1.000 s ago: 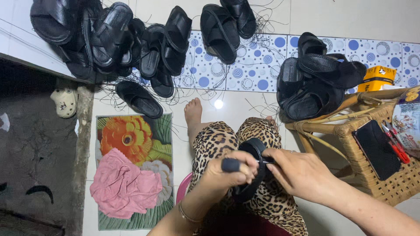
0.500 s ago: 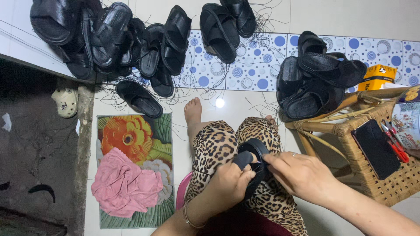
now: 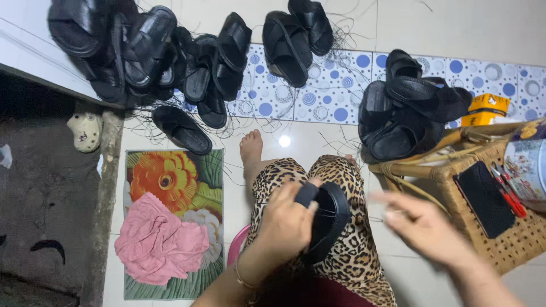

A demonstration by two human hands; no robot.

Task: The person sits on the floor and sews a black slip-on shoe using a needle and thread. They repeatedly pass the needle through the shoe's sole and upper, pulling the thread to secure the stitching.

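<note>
Sandal (image 3: 329, 223) blk; trousers (image 3: 347, 250) leopard print; cloth (image 3: 161, 245) pink; mat (image 3: 170, 182) orange-flower pattern; floor strip (image 3: 335, 91) blue dots.

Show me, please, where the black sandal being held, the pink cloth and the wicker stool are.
black sandal (image 3: 330, 224), head view, on its sole edge.
pink cloth (image 3: 159, 241), head view, its middle.
wicker stool (image 3: 520, 244), head view, woven top.

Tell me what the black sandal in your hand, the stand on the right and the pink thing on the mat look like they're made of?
Sandal: probably matte black rubber or faux leather, smooth with a dull sheen. Stand: woven cane or rattan, tan lattice on bent poles. Pink thing: soft cloth, crumpled into folds.
</note>
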